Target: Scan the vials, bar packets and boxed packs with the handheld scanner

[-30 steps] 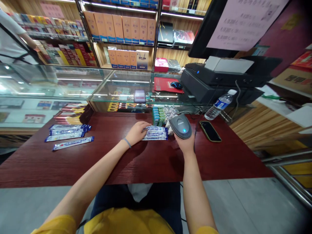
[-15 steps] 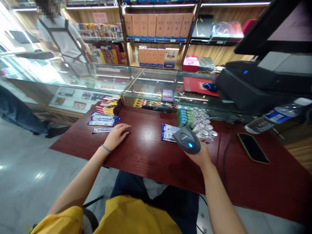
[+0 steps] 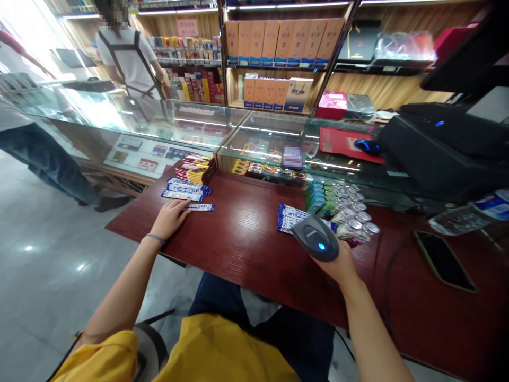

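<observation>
scanner in right hand, left hand at packet

Dark red wooden table. Far left corner: red-yellow packs stacked, blue-white pile just beside them, one loose packet nearer me. My left hand lies flat on the wood, touching it. Middle: flat packets, green boxes and capped bottles clustered together. Right: phone, water bottle on its side.
</observation>
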The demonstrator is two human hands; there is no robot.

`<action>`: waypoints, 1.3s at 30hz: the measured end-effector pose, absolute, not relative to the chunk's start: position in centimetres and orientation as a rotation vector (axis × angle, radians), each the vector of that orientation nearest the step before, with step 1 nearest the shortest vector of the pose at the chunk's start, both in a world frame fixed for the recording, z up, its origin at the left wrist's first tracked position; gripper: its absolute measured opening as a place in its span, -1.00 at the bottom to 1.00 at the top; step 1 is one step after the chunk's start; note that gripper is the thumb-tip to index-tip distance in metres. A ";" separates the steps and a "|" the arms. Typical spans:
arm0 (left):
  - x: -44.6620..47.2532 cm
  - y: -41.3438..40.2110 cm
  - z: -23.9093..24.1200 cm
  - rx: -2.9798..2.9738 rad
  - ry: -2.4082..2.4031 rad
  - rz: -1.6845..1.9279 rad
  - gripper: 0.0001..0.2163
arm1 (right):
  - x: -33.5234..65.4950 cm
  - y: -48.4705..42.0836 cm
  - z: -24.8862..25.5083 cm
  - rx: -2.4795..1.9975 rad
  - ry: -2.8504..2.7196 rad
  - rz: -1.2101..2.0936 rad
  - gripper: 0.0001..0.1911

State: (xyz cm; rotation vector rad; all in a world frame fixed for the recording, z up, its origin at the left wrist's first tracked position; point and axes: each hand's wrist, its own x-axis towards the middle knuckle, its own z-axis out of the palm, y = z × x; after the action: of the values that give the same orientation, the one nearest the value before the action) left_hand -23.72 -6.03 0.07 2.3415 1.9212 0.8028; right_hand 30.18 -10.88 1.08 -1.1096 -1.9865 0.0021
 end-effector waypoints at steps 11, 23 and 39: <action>-18.1 -4.3 1.7 2.215 1.711 0.960 -0.59 | 30.6 -10.7 1.1 -1.125 -1.884 -0.070 -0.53; 1.2 -0.1 5.8 1.372 1.075 1.027 -0.46 | 31.6 -10.5 0.5 -1.344 -1.609 0.127 -0.40; 7.1 0.9 4.5 1.350 1.068 0.923 -0.66 | 31.8 -11.0 3.3 -1.620 -1.682 0.313 -0.59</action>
State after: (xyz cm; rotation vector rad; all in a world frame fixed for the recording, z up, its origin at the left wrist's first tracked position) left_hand 7.13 0.88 4.49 1.3499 1.0680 0.9228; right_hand 31.77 -10.97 3.26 -1.6203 -1.6818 0.3131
